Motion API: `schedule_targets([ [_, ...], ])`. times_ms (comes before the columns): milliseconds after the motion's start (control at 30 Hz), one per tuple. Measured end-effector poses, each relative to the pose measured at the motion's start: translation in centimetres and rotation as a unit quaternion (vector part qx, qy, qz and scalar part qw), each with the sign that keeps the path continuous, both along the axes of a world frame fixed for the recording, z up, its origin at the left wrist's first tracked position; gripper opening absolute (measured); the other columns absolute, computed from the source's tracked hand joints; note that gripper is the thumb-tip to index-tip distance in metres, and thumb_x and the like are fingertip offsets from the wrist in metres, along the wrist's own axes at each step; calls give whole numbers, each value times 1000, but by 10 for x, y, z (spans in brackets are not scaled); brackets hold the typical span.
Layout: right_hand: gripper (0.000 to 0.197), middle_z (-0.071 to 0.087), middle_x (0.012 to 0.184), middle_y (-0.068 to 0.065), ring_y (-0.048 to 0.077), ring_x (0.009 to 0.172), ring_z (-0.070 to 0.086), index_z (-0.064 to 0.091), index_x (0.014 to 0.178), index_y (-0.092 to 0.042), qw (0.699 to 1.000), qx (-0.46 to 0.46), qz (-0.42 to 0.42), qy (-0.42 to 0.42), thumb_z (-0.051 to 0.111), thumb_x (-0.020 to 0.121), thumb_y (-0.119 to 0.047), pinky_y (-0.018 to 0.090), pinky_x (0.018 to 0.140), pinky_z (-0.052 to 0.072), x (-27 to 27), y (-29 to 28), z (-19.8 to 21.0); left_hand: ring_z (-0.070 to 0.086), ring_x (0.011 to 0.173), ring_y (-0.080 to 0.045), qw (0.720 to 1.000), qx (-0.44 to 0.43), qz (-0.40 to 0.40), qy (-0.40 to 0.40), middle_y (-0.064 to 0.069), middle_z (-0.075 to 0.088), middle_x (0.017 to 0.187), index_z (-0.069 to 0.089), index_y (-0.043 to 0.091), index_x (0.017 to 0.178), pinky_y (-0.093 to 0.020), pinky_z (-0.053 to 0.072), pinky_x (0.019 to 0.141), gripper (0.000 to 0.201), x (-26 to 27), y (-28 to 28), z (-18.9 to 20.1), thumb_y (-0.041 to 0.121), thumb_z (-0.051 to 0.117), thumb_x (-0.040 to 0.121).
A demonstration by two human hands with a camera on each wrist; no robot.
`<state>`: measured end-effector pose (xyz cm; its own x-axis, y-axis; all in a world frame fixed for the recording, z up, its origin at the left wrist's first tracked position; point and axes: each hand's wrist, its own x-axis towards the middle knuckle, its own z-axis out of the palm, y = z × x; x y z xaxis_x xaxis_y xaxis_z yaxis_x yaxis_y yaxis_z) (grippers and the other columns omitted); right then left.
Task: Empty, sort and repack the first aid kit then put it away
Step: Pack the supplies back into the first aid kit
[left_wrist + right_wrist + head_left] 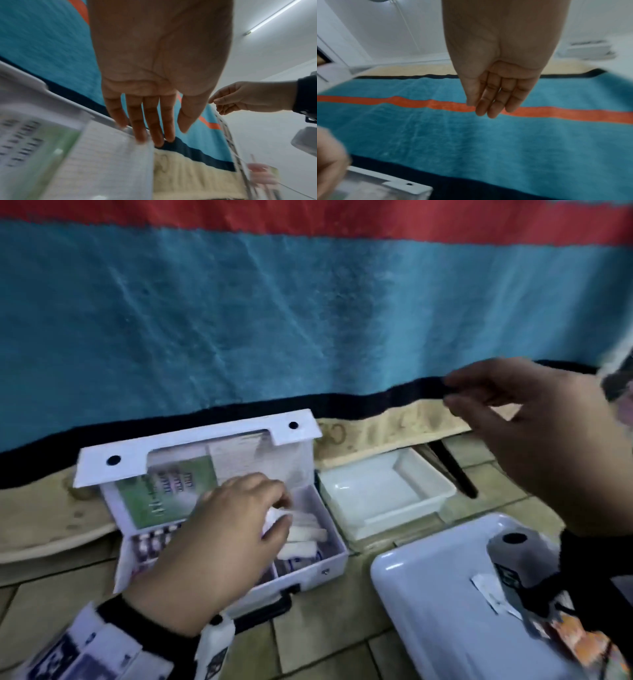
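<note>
The white first aid kit (308, 570) lies open on the tiled floor, its lid (191, 450) standing up at the back. Inside are white gauze rolls (305, 534), a green leaflet (164, 494) and a strip of small vials (150, 542). My left hand (277, 508) reaches into the kit over the rolls. In the left wrist view the left hand (176, 134) shows straight fingers and an empty palm. My right hand (455, 392) hovers high at the right, fingers loosely spread. Seen from its own wrist, the right hand (481, 109) holds nothing.
A small white tray (387, 491) sits right of the kit. A larger white tray (428, 611) at the front right holds a black roll (513, 539) and a sachet (489, 590). A blue blanket (308, 302) with a red stripe hangs behind.
</note>
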<state>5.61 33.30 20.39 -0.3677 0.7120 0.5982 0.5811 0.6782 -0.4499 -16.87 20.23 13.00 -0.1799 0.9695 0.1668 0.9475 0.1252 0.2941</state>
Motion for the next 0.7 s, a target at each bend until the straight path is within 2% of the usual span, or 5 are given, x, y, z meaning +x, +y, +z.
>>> schedule_targets([
  [200,13,64,70,-5,7,57,55,71,90,-26,971,-86,-191,-117,72,79,-21,12,56,39,122,3,-42,46,79,7,993,-79,-83,-29,17,53,96,58,33,93,-9,34,64,13,42,22,-30,24,56,85],
  [367,40,65,109,0,15,84,59,66,113,-28,887,-276,-210,-303,74,75,-36,24,71,43,159,-8,-104,57,71,5,990,-120,-75,-12,13,59,82,64,27,100,-10,38,58,21,49,34,-39,12,56,86],
  [467,53,57,123,-1,20,106,60,58,123,-31,867,-329,-201,-317,73,73,-42,28,85,46,156,-17,-132,46,72,31,989,-122,-56,-66,16,56,69,65,28,92,-4,41,59,30,52,33,-37,0,55,84],
  [600,58,55,118,2,26,111,56,54,123,-35,848,-343,-192,-355,71,69,-47,32,91,46,147,-19,-153,53,50,6,991,-115,-13,-65,24,55,68,67,32,87,-10,37,46,29,53,33,-35,4,57,85],
  [700,53,54,120,2,24,115,54,51,128,-33,854,-338,-182,-351,65,77,-38,31,92,43,135,-17,-157,48,47,9,991,-111,5,-78,25,54,65,65,34,79,-9,32,46,31,53,36,-37,4,58,84],
])
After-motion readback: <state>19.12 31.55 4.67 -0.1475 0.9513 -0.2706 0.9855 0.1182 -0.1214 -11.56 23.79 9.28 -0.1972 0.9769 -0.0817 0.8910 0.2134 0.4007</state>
